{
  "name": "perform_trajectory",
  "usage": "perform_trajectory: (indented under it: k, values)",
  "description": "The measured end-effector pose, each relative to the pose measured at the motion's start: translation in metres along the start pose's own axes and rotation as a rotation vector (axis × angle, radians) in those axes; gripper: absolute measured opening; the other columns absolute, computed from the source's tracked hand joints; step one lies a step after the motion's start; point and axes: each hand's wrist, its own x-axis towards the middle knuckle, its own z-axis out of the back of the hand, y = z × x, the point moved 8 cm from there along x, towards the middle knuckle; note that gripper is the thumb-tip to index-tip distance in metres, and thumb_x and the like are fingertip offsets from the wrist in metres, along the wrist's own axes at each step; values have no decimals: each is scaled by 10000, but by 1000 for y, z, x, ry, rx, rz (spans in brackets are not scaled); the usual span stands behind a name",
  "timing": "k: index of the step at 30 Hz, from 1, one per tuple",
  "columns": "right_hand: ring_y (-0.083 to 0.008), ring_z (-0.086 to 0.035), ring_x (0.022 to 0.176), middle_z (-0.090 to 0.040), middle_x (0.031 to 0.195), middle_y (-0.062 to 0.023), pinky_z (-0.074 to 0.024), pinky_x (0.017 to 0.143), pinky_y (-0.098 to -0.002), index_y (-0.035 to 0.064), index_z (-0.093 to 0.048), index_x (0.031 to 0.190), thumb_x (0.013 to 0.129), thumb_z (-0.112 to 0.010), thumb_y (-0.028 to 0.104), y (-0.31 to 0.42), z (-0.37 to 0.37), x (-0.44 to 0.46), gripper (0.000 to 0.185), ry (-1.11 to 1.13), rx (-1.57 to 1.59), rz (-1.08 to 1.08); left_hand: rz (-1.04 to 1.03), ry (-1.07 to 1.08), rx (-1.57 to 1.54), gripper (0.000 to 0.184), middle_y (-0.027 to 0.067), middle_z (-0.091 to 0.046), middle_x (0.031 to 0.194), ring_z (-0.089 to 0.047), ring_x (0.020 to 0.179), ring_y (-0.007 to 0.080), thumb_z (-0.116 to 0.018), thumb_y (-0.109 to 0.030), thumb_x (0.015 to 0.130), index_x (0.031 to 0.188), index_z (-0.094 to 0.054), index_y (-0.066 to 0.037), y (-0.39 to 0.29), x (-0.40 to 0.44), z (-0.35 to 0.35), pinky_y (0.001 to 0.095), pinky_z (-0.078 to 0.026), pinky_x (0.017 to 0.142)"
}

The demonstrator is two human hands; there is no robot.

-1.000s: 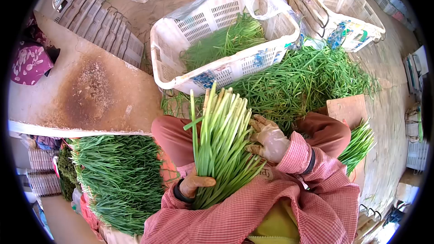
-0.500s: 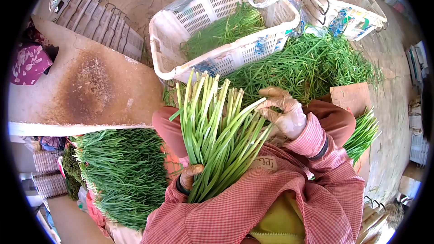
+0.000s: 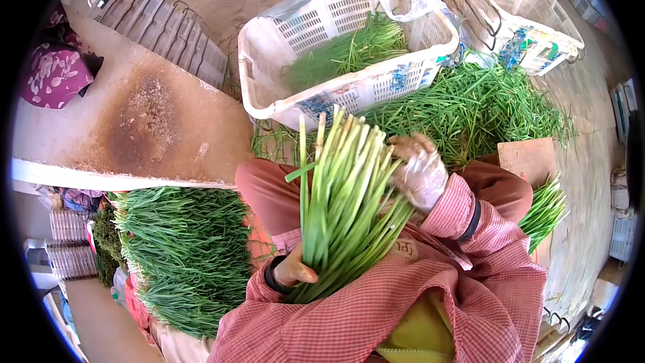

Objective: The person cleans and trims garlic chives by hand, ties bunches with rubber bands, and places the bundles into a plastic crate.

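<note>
A thick bunch of garlic chives [image 3: 349, 195] stands tilted over my lap, pale cut ends upward and green leaves down toward my body. Around its lower leafy part my left hand [image 3: 295, 270] is closed, thumb across the front. My right hand [image 3: 422, 173], in a thin clear glove, is at the right side of the pale stalks. Its fingers are bent, partly behind the stalks and blurred, so whether they grip any stalk is unclear. One stalk at the bunch's left edge stands a little apart from the others.
Ahead, a white plastic crate [image 3: 349, 87] holds loose greens. A heap of loose leaves [image 3: 484, 107] lies to its right, beside another crate [image 3: 537, 40]. At left are a stained board [image 3: 148, 128] and neatly laid chives [image 3: 188, 255]. More chives [image 3: 544, 212] lie at right by some cardboard [image 3: 527, 160].
The bunch has become more compact and upright and shifted slightly right. My right hand has gone from fingering a stalk tip to lying against the bunch's side. The view has shifted slightly.
</note>
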Motion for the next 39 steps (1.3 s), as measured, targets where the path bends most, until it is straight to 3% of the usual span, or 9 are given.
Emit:
perform_trajectory:
  k: [4, 7, 10, 14, 18, 21, 28, 32, 39]
  values:
    - [-277, -469, 1067, -490, 1169, -119, -427, 803, -486, 135, -459, 1161, 778, -557, 396, -93, 128, 36, 474, 52, -1230, -686, 155, -64, 126, 703, 68, -473, 1209, -439, 1106, 175, -711, -49, 671, 1270, -342, -38, -2, 13, -20, 318, -326, 949]
    - [-312, -267, 1251, -349, 1315, -158, -253, 987, -489, 96, -380, 1262, 673, -584, 579, -20, 171, 2, 788, -175, -1567, -912, 132, -85, 199, 660, 61, -482, 1199, -443, 1101, 163, -680, 17, 680, 1255, -363, -46, -9, 12, -28, 318, -334, 948]
    - [-338, -159, 1291, -228, 1389, -154, -116, 1031, -502, 105, -361, 1292, 631, -443, 742, 88, 91, 20, 921, -219, -1002, 195, 162, -146, 235, 671, 57, -482, 1198, -449, 1092, 149, -679, 38, 672, 1256, -360, -48, 0, 16, -23, 311, -354, 939]
    - [-296, -225, 1269, -388, 1296, -122, -108, 1036, -471, 103, -598, 986, 726, -541, 560, 85, -27, 29, 529, 223, -1076, 362, 140, -170, 231, 702, 43, -481, 1195, -457, 1079, 142, -690, 35, 666, 1267, -339, -47, -2, 24, -28, 314, -364, 935]
    - [-232, -565, 675, -581, 799, -126, -487, 621, -323, 66, -579, 863, 860, -482, 159, 51, 86, 87, 134, -376, -1065, 191, 120, -106, 209, 688, 44, -484, 1191, -462, 1071, 148, -699, 11, 664, 1258, -357, -46, -3, 10, -17, 303, -359, 926]
    - [-273, -512, 1022, -550, 1033, -189, -388, 906, -383, -46, -451, 1101, 834, -542, 286, -6, 177, 37, 436, -330, -1117, -674, 71, -73, 181, 700, 52, -490, 1186, -465, 1068, 158, -716, -41, 653, 1258, -363, -39, -8, 0, 1, 299, -358, 915]
    - [-366, -242, 1250, -241, 1349, -241, -230, 1028, -426, 6, -60, 1349, 584, -701, 570, -54, -59, -52, 1146, 153, 968, -193, 3, -51, 75, 525, 79, -576, 1025, -569, 887, 166, -695, -117, 692, 1146, -461, 6, -36, 71, 15, 288, -467, 758]
    - [-179, -584, 848, -606, 965, -63, -483, 757, -320, 25, -514, 1096, 687, -721, 71, -12, -40, -6, 460, -237, 1292, -319, 87, 20, 410, 577, 27, -539, 1090, -495, 977, 119, -721, -119, 691, 1187, -440, -32, -26, 87, 1, 276, -394, 862]
    - [-206, -564, 932, -574, 1046, -98, -465, 811, -345, 13, -467, 1152, 702, -704, 110, 13, -28, 11, 518, -156, 929, -138, 51, 215, 44, 637, 59, -500, 1134, -454, 1045, 134, -713, -170, 710, 1232, -381, -16, -72, 84, -14, 297, -372, 893]
